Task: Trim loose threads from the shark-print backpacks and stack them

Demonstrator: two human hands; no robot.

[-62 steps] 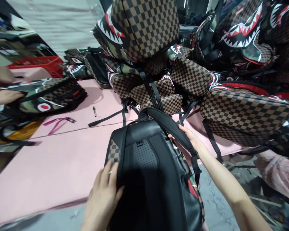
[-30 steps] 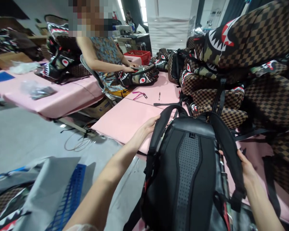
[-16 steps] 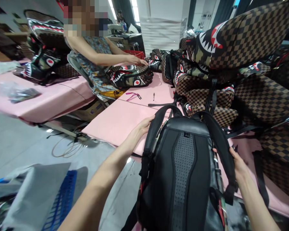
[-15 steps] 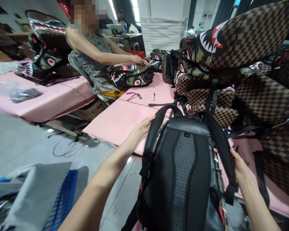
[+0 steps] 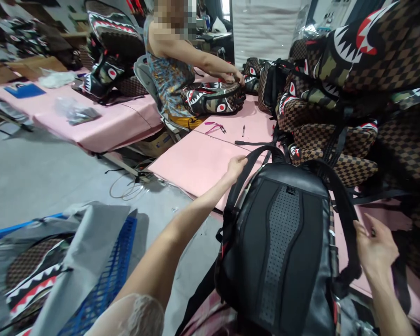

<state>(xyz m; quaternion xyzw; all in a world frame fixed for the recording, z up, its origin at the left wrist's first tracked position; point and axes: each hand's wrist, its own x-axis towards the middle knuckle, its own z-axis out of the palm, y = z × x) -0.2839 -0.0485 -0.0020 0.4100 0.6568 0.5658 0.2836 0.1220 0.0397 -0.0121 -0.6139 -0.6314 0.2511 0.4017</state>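
Note:
A black backpack [image 5: 283, 242] stands tilted in front of me, its padded back panel and both shoulder straps facing me. My left hand [image 5: 237, 169] is closed on the outer edge of the left shoulder strap [image 5: 254, 163], near its top. Lower down on the other side, my right hand [image 5: 377, 245] pinches the edge of the right shoulder strap [image 5: 346, 224], some of its fingers raised off it. A small dark spot shows between those fingers, too small to name. The backpack's front is turned away, with only slivers of its patterned side visible.
Checkered shark-face backpacks [image 5: 336, 135] are piled on the pink table [image 5: 196, 158] at right. Pink-handled snips [image 5: 216, 127] and a pen [image 5: 244, 130] lie there. A seated co-worker [image 5: 175, 60] handles another backpack [image 5: 215, 99]. A blue crate [image 5: 121, 261] stands lower left.
My view has swung left, so the scene sits further right. My right hand's fingers have lifted and spread at the strap; the left hand stays on its strap.

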